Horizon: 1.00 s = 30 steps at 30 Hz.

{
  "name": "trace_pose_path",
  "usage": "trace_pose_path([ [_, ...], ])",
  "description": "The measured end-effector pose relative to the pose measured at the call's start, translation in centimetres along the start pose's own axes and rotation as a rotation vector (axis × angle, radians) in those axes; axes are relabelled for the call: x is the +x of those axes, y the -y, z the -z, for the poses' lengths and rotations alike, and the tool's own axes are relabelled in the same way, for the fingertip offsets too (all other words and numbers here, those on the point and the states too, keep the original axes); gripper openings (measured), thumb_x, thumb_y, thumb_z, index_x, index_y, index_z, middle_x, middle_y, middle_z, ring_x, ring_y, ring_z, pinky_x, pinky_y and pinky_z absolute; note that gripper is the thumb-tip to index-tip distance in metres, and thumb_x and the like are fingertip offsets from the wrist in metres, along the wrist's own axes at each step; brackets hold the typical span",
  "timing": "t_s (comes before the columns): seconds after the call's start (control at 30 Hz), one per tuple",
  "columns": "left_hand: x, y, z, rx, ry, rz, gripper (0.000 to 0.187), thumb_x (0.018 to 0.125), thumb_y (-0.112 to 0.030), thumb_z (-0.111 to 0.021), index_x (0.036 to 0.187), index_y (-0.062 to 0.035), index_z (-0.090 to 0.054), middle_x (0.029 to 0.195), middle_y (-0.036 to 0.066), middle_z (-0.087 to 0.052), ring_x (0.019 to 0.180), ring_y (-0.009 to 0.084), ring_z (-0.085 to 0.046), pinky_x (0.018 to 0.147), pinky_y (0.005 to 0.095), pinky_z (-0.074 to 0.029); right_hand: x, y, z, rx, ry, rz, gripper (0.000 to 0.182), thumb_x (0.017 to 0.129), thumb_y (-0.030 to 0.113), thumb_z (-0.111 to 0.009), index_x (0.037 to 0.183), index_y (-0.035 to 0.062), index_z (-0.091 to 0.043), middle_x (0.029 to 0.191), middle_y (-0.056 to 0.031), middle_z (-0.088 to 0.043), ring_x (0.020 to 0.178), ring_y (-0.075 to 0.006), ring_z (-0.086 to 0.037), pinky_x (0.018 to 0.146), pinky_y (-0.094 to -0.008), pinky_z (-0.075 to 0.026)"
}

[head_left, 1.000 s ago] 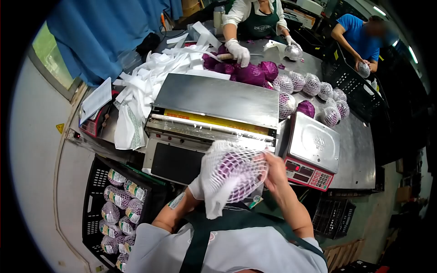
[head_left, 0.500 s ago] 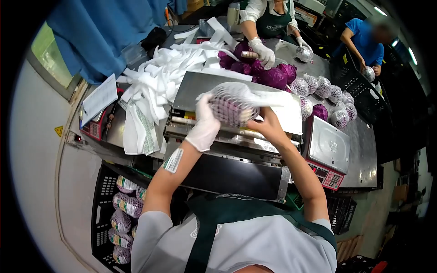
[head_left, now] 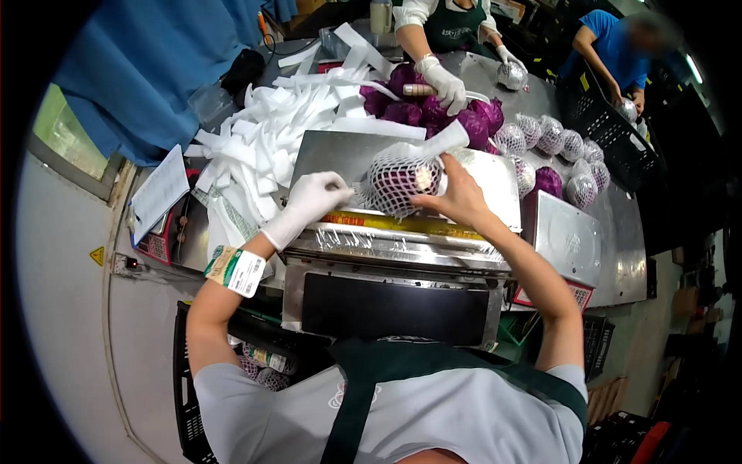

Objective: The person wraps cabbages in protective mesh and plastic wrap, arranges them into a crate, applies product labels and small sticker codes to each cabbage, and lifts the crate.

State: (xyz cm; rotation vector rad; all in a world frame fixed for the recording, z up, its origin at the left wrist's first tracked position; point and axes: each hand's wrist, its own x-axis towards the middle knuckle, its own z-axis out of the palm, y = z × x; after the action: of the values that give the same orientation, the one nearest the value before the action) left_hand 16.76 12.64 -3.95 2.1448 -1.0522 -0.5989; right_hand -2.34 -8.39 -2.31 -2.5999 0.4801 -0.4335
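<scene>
Label (head_left: 236,269) on left forearm (head_left: 210,309): green and white, barcode visible, small print too fine for me to read. Yellow strip (head_left: 410,225) along front of steel plate (head_left: 328,158): red characters, illegible to me. Cabbage (head_left: 398,182): round, purple, inside white mesh net (head_left: 454,138), over plate, between hands. Left hand (head_left: 311,203): gloved, fingers curled near net's left end; I cannot tell whether net is pinched. Right hand (head_left: 464,195): bare, half open, thumb and fingers against cabbage.

One head-worn view, forward and down over both hands (head_left: 311,203).
</scene>
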Motion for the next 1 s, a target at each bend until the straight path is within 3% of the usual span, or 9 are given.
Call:
trace_pose_path([
  [0.07,-2.7,-0.6,0.5,0.158,0.107,-0.281,0.014,0.077,-0.025,-0.064,0.084,-0.0134,-0.067,0.090,0.001,-0.067,0.083,0.0187,-0.063,0.071,0.0288,-0.050,-1.8,-1.4,0.5,-0.166,-0.083,0.114,0.103,0.058,0.048,-0.078,0.132,-0.0035,-0.028,0.129,-0.0238,-0.041,0.111,-0.0391,-0.047,0.089,-0.0431,-0.044],
  [0.1,-2.9,0.3,0.2,0.375,0.093,-0.692,0.017,0.078,-0.020,-0.061,0.094,-0.0146,-0.064,0.102,0.000,-0.063,0.084,0.0174,-0.061,0.067,0.0297,-0.049,-2.9,-1.5,1.8,-0.199,-0.121,0.185,0.087,0.062,0.036,-0.077,0.130,0.0016,-0.035,0.129,-0.0198,-0.043,0.107,-0.0366,-0.050,0.083,-0.0408,-0.047],
  [0.2,-3.5,0.6,0.3,1.107,0.104,-1.127,0.034,0.078,-0.015,-0.052,0.111,-0.0177,-0.057,0.122,-0.005,-0.052,0.077,0.0124,-0.053,0.056,0.0243,-0.042,-5.2,-3.1,4.9,-0.529,0.268,0.586,0.053,0.073,0.017,-0.065,0.123,0.0116,-0.047,0.129,-0.0139,-0.046,0.099,-0.0256,-0.053,0.071,-0.0337,-0.052],
  [0.23,-3.3,0.8,0.2,1.092,0.112,-1.222,0.033,0.080,-0.018,-0.054,0.112,-0.0153,-0.057,0.102,0.000,-0.060,0.067,0.0160,-0.054,0.054,0.0263,-0.043,-5.9,-3.9,4.9,-0.654,0.366,0.747,0.045,0.076,0.012,-0.060,0.120,0.0141,-0.051,0.128,-0.0120,-0.047,0.097,-0.0222,-0.053,0.067,-0.0311,-0.052],
  [0.33,-3.0,0.9,-1.1,0.782,0.175,-0.958,0.032,0.083,-0.027,-0.055,0.111,-0.0121,-0.054,0.064,0.009,-0.052,0.048,0.0278,-0.054,0.048,0.0385,-0.047,-7.5,-5.5,3.3,-0.583,0.400,0.911,0.032,0.079,0.011,-0.054,0.111,0.0115,-0.057,0.126,-0.0052,-0.049,0.095,-0.0181,-0.053,0.065,-0.0289,-0.051],
  [0.5,-2.9,2.1,-1.2,0.811,0.074,-1.111,0.014,0.078,-0.015,-0.056,0.091,-0.0108,-0.059,0.077,0.005,-0.060,0.061,0.0236,-0.058,0.055,0.0340,-0.049,-9.6,-7.5,3.3,-0.506,0.329,0.807,0.027,0.077,0.013,-0.054,0.102,0.0110,-0.063,0.122,-0.0003,-0.054,0.096,-0.0168,-0.052,0.063,-0.0285,-0.052],
  [0.63,-5.5,2.3,-1.1,-0.222,0.276,-0.167,0.012,0.092,-0.006,-0.045,0.092,-0.0007,-0.056,0.085,0.005,-0.062,0.074,0.0122,-0.060,0.063,0.0275,-0.049,-12.4,-7.7,3.4,-0.208,0.178,0.343,0.019,0.075,0.007,-0.055,0.091,0.0101,-0.064,0.091,-0.0072,-0.064,0.077,-0.0236,-0.058,0.061,-0.0337,-0.051],
  [0.7,-7.3,1.4,-0.5,-0.476,0.319,0.050,0.013,0.093,-0.006,-0.043,0.092,0.0010,-0.054,0.084,0.005,-0.061,0.080,0.0146,-0.061,0.072,0.0289,-0.050,-14.0,-7.4,3.9,-0.128,0.125,0.310,0.020,0.071,-0.001,-0.054,0.089,0.0064,-0.062,0.074,-0.0096,-0.063,0.066,-0.0277,-0.061,0.059,-0.0354,-0.051],
  [1.0,-11.6,-1.6,2.6,-0.240,0.104,-0.354,0.007,0.087,-0.009,-0.048,0.090,-0.0031,-0.050,0.127,0.016,-0.046,0.120,0.0260,-0.045,0.101,0.0397,-0.032,-14.2,-3.9,8.2,0.394,0.226,-0.117,0.009,0.086,-0.005,-0.047,0.088,0.0005,-0.054,0.089,-0.0099,-0.065,0.069,-0.0109,-0.062,0.053,-0.0255,-0.051],
])
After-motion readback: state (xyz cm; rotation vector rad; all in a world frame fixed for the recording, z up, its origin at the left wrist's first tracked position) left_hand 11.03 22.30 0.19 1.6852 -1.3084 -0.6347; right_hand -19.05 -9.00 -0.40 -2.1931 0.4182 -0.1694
